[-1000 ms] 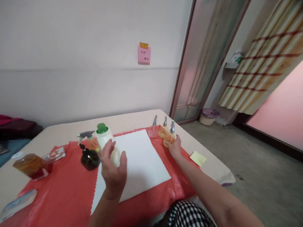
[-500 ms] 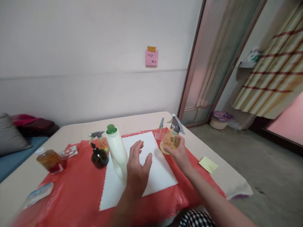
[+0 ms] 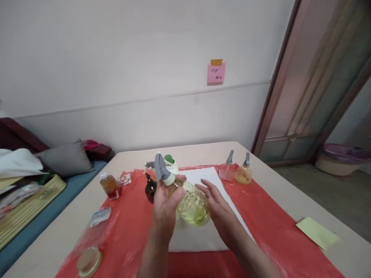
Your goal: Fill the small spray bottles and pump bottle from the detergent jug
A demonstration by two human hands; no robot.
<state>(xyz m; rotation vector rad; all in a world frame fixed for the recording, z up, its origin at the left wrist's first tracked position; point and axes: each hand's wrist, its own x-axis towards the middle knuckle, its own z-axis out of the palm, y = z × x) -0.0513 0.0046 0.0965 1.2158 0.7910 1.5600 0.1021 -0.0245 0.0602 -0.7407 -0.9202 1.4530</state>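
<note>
Yellow spray bottle (image 3: 194, 206) | left hand (image 3: 165, 202): fingers curled round it | right hand (image 3: 220, 211): fingers half-spread, perhaps touching its lower end

The spray bottle (image 3: 194, 210) near the centre is clear yellow-green with a faceted pattern, its trigger (image 3: 160, 168) grey. From it, toward two o'clock, are a pink bottle (image 3: 227, 172) and an orange-yellow bottle (image 3: 243, 175), both grey-topped; around three, a pale yellow note (image 3: 315, 232); around twelve, a pink note (image 3: 216, 74) with ochre tape (image 3: 216, 62); toward ten, a grey cushion (image 3: 65, 159). The tabletop sheets are white (image 3: 199, 239) and red (image 3: 130, 235).
</note>
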